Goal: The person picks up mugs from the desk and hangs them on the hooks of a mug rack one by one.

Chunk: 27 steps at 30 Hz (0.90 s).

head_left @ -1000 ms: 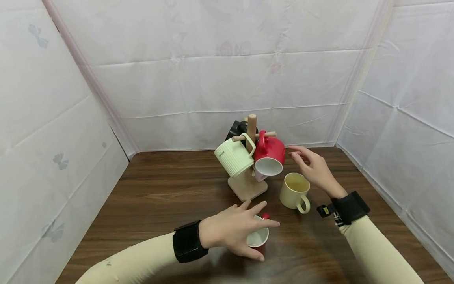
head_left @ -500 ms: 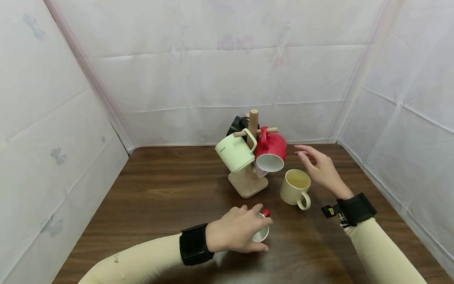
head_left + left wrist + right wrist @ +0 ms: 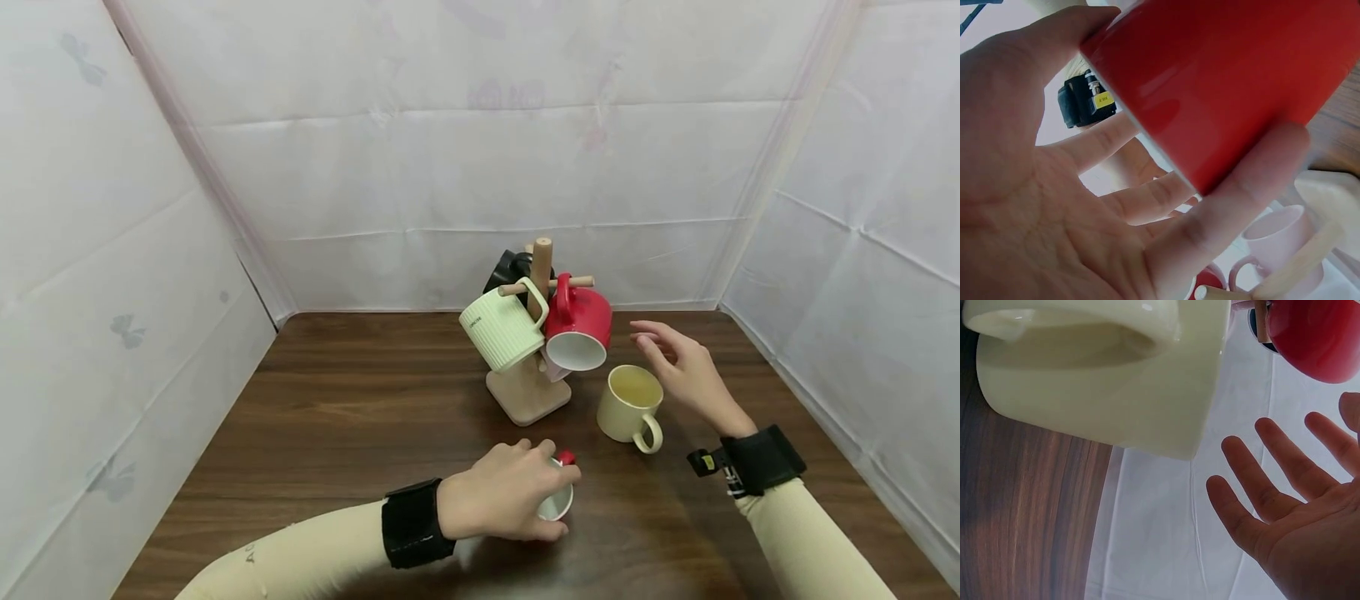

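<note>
My left hand (image 3: 502,492) grips the rim of a small red mug (image 3: 1222,81) with a white inside, standing on the table. In the left wrist view the thumb lies at one side of the rim and a finger presses along the other side. Much of this mug is hidden under the hand in the head view; its red handle shows behind. My right hand (image 3: 697,375) hovers with relaxed, spread fingers, holding nothing. Just left of it and below stands a pale yellow mug (image 3: 618,417), upright, its handle towards me. The right wrist view shows a gap between fingers and yellow mug (image 3: 1097,406).
A wooden mug tree (image 3: 528,404) stands behind the hands. On it hang a ribbed light green mug (image 3: 498,329), a red mug (image 3: 587,315), a black mug (image 3: 501,271) and a pale pink mug (image 3: 1279,240). White cloth walls (image 3: 450,167) enclose the wooden table (image 3: 360,392).
My left hand's spread fingers have drawn in around the small red mug's rim. The right hand has drifted slightly right, away from the hanging red mug.
</note>
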### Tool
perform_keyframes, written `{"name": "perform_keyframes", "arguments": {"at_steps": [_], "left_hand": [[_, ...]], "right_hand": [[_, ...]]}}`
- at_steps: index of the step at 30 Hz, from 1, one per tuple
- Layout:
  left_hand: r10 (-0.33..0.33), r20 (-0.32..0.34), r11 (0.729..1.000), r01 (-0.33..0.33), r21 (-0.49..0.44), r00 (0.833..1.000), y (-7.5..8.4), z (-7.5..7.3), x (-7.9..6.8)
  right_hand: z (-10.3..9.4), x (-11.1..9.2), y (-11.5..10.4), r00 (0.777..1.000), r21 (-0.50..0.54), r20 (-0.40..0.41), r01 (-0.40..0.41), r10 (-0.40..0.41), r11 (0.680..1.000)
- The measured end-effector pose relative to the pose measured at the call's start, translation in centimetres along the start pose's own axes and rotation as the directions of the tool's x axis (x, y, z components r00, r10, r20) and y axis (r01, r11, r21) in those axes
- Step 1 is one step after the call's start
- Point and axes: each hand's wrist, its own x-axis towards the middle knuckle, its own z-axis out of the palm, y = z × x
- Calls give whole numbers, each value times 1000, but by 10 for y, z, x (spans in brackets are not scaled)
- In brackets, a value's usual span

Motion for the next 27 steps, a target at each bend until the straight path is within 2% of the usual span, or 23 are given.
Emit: {"name": "perform_keyframes", "arguments": {"at_steps": [9,12,16,19,23,27], "left_hand": [[26,-62,999,-28,-42,998,-7,4,-2],[13,-94,997,-20,-78,995,-12,6,-3],[-27,-128,985,5,-174,991,-21,9,-6],[-51,-156,963,7,-270,986,-29,12,-8],[-81,-234,924,-15,-382,969,-39,17,-8],[-119,-341,884,-57,-464,933,-44,22,-7]], "right_hand": [[-1,-2,1,1000,2,-23,-21,21,1000],[-1,-4,1,999,4,-34,-23,23,1000],[-3,-8,1,998,0,-54,-29,29,1000],[-4,-10,0,997,-2,-76,-31,30,1000],[-5,-13,-5,992,-21,-127,-16,13,1000],[-7,-17,-14,978,-41,-208,24,-32,999]]}}
